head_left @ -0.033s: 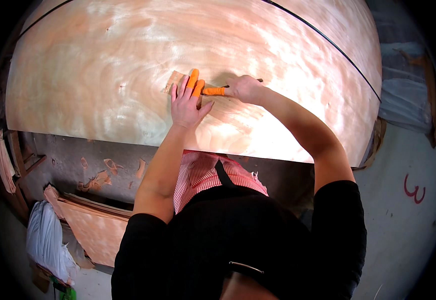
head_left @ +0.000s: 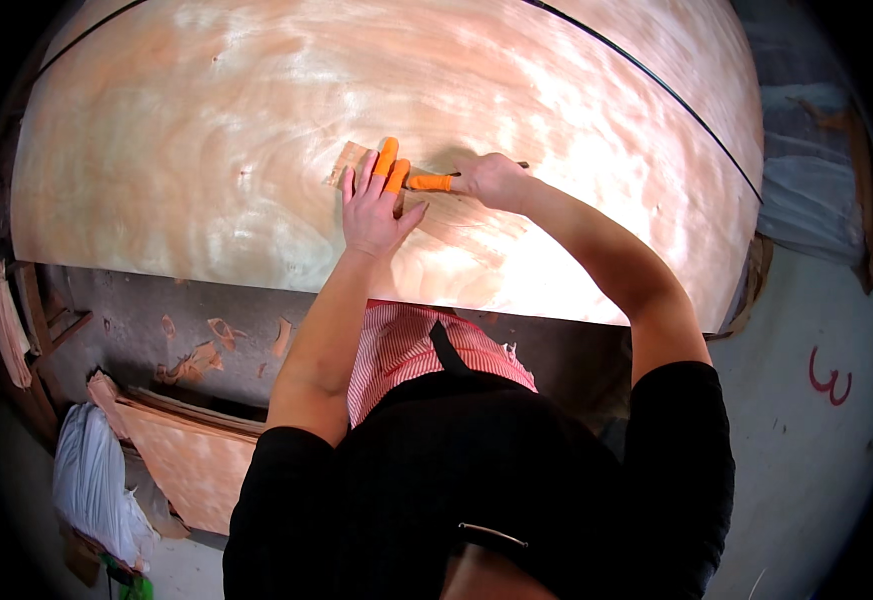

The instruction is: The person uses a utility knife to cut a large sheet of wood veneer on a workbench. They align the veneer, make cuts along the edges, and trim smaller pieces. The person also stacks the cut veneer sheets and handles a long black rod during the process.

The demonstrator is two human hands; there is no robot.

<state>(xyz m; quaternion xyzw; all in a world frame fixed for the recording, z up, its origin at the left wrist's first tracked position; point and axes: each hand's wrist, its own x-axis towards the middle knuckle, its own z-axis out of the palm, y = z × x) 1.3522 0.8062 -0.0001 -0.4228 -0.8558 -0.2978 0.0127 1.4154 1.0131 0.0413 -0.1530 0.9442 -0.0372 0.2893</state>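
A broad sheet of pale wood veneer (head_left: 217, 200) lies in front of me. Pressed flat on it is my left hand (head_left: 377, 205), fingers stretched out, with orange finger covers on two of them. A small veneer piece (head_left: 352, 158) shows beyond those fingertips, partly under them. Just to the right, my right hand (head_left: 497, 182) is closed round a thin dark tool (head_left: 524, 165), whose end sticks out past the hand. The right index finger, also in an orange cover, stretches toward the left hand. The tool's working end is too small to make out.
Dark straps (head_left: 657, 80) cross the sheet's far part. Below its near edge, at left, stand stacked veneer sheets (head_left: 187, 450) beside a white plastic bundle (head_left: 97, 470). Veneer scraps (head_left: 197, 362) litter the floor. Plastic-wrapped material (head_left: 812, 200) stands at right.
My right hand has shifted very slightly to the right with the tool. The left hand stays in place.
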